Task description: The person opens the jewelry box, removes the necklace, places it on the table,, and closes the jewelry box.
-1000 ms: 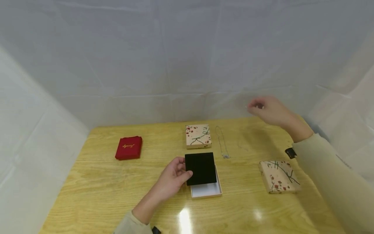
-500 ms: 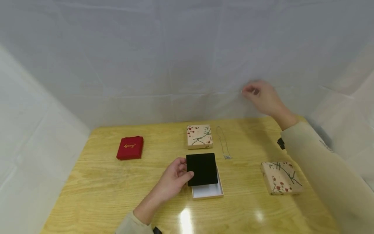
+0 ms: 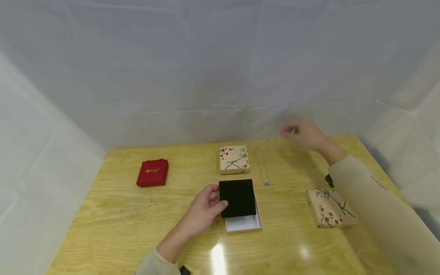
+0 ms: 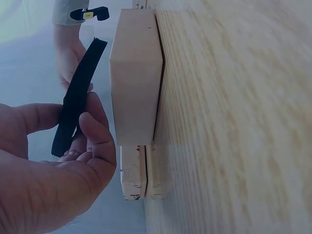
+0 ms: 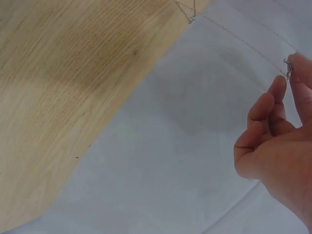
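My left hand (image 3: 203, 209) pinches a flat black square pad (image 3: 237, 198) by its left edge. In the left wrist view the thin pad (image 4: 79, 92) is tilted, with the thumb on one face and fingers on the other. The pad covers most of a box base (image 3: 243, 224) with a white inside. Raised near the table's back edge, my right hand (image 3: 304, 133) is blurred in the head view. The right wrist view shows its fingertips pinching a silver necklace by a glittering pendant (image 5: 289, 69), its fine chain (image 5: 239, 38) stretching away. Another necklace (image 3: 267, 183) lies on the table.
A flower-patterned box (image 3: 235, 159) lies behind the pad. Another flower-patterned box piece (image 3: 330, 208) is at the right, under my right forearm. A red pouch (image 3: 152, 172) with gold writing lies left on the wooden table (image 3: 137, 229). White sheeting (image 3: 220, 76) hangs behind and at the sides.
My right hand rose and shifted left with the necklace, then came partway down. The fine chain seen on the table's right earlier no longer shows there. The left hand and pad stay nearly still.
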{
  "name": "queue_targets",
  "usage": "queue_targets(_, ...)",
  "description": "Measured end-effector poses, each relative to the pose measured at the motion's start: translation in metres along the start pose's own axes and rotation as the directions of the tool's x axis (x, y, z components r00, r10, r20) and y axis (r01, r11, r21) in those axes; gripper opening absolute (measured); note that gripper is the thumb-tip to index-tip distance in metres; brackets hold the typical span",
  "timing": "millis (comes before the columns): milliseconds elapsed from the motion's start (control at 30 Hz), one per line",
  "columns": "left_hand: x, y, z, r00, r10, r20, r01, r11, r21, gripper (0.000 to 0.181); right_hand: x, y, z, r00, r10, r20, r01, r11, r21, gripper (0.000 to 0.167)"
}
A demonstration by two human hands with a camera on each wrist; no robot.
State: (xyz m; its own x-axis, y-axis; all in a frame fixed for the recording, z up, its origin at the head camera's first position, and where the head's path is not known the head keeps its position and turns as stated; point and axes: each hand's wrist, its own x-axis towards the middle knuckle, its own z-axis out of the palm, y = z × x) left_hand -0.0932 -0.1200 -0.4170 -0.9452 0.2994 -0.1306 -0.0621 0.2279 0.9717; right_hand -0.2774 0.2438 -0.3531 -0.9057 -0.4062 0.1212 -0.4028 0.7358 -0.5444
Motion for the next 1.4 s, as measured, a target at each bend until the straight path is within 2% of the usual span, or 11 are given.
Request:
queue_targets(333,0.002,0.000,-0.002,1.000,-0.010,-0.010,0.010,1.000,0.004,0.053,-0.009,0.000,0.005,0.985,0.082,0.149,-0.090,0.995,0.049,0.028)
queue_targets(900,0.002,-0.001,-0.002,1.000,-0.014,-0.006,0.014,1.000,-0.008,0.052,-0.026,0.008,0.024,0.961,-0.007,0.276,-0.008,0.998,0.055,0.020)
queue_targets(1033,0.002,-0.001,-0.002,1.000,-0.011,-0.004,0.011,1.000,-0.005,0.050,-0.028,0.010,0.030,0.947,-0.034,0.319,0.018,0.998,0.052,0.020)
queue_targets(1400,0.001,-0.001,-0.002,1.000,-0.007,-0.010,0.007,1.000,-0.003,0.051,-0.033,0.011,0.044,0.898,0.026,0.439,-0.047,0.998,0.036,0.019)
